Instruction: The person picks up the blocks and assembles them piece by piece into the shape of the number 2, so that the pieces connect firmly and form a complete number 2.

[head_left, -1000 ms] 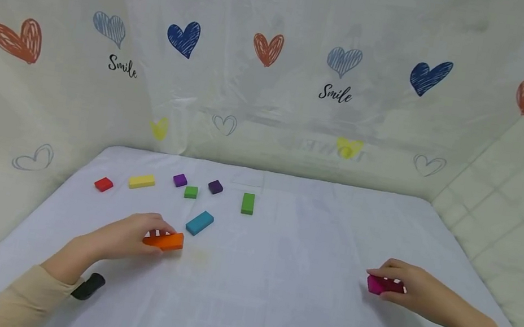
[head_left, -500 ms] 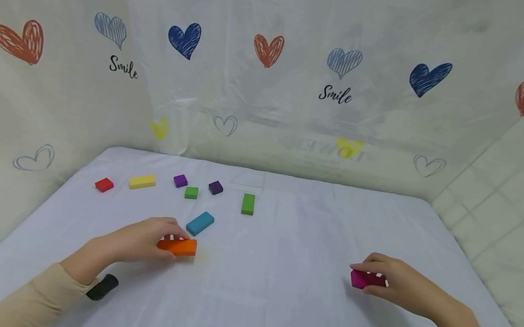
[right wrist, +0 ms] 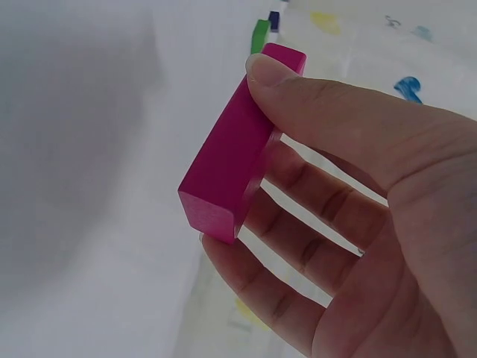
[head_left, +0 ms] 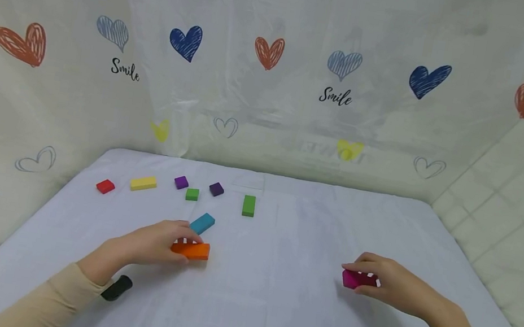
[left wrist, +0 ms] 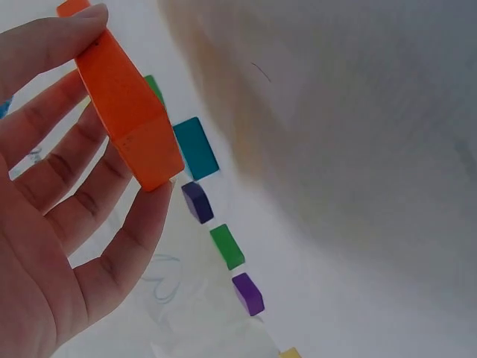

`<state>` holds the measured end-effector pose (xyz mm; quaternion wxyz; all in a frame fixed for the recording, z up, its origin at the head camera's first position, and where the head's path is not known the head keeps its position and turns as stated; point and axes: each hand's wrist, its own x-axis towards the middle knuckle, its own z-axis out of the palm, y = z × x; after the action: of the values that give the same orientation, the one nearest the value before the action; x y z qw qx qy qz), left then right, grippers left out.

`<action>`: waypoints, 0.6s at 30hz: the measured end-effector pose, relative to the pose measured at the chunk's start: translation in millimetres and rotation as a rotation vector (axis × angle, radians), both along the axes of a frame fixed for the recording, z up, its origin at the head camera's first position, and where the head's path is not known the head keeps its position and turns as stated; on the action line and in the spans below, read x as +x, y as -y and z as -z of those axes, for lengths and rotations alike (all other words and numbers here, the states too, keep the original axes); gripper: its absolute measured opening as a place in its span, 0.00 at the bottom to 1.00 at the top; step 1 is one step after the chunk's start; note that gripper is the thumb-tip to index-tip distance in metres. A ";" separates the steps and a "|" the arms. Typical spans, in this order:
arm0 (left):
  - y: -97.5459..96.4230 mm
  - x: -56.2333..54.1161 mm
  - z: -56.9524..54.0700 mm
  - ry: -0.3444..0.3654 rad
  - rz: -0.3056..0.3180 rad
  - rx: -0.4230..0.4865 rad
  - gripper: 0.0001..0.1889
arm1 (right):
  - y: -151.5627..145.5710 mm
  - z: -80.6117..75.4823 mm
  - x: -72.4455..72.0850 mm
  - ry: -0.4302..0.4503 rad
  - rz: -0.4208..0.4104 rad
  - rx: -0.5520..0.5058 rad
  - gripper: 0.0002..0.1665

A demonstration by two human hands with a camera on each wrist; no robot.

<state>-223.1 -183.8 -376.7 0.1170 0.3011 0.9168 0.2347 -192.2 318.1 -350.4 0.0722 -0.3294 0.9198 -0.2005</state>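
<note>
My left hand (head_left: pixel 154 242) pinches a long orange block (head_left: pixel 194 250) between thumb and fingers, left of the table's middle. In the left wrist view the orange block (left wrist: pixel 127 104) lies lengthwise across the fingertips. On the right side my right hand (head_left: pixel 392 284) holds a magenta block (head_left: pixel 355 280), also between thumb and fingertips. The right wrist view shows the magenta block (right wrist: pixel 235 142) with one end face towards the camera. Just behind the left fingers lies a blue block (head_left: pixel 203 223), partly covered by that hand.
Behind, on the white-covered table (head_left: pixel 264 312), lie a red block (head_left: pixel 105 186), a yellow block (head_left: pixel 143 183), a purple block (head_left: pixel 181 182), a small green block (head_left: pixel 192 194), a dark purple block (head_left: pixel 216 189) and a longer green block (head_left: pixel 248 206). A heart-printed sheet (head_left: pixel 296 112) hangs behind.
The left hand has moved right with the orange block, and now covers part of the blue block. The right hand has moved left with the magenta block, so the two are closer together.
</note>
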 end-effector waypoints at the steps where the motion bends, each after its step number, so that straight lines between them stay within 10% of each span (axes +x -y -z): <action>1: -1.6 -0.1 0.0 0.001 0.000 0.003 0.19 | 1.3 0.2 -0.2 -0.002 -0.006 0.000 0.26; 18: -20.2 -4.7 0.0 0.011 0.007 0.007 0.19 | 25.3 1.6 -7.2 -0.102 -0.073 0.010 0.26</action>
<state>-227.8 -163.6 -376.7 0.1215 0.3035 0.9143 0.2393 -199.4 292.9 -352.0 0.0342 -0.3722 0.9107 -0.1761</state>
